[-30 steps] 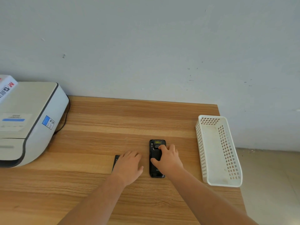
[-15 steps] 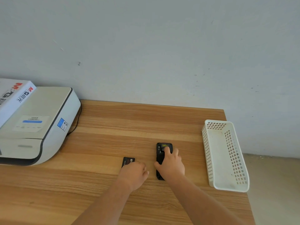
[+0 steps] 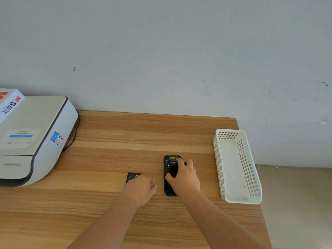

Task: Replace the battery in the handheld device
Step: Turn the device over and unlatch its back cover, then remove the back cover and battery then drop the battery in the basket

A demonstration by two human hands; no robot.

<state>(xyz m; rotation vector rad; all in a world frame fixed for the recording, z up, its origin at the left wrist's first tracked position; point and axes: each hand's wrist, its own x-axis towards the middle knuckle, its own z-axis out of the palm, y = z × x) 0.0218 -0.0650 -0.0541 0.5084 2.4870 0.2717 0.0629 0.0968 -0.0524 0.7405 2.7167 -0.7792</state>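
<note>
Right hand [image 3: 184, 177] is laid over the black handheld device [image 3: 169, 175], which lies back-up on the wooden table [image 3: 143, 137] with its long axis running from 12 to 6 o'clock. Its fingers are curled over the device's upper half, the index fingertip near the 12 o'clock end and the thumb set against the dark recess at mid-body; the device is held and steadied rather than lifted. Whether a battery sits in that recess cannot be told. Left hand [image 3: 142, 187] is placed at 9 o'clock from the device, just beside it, fingers loosely curled down over a flat dark battery [image 3: 132, 176], whose far end shows at 11 o'clock of the knuckles. Whether the battery is actually pinched cannot be told, since the fingertips are hidden. The left hand is judged nearer the battery, so a short carry toward 3 o'clock would be needed to reach the compartment
</note>
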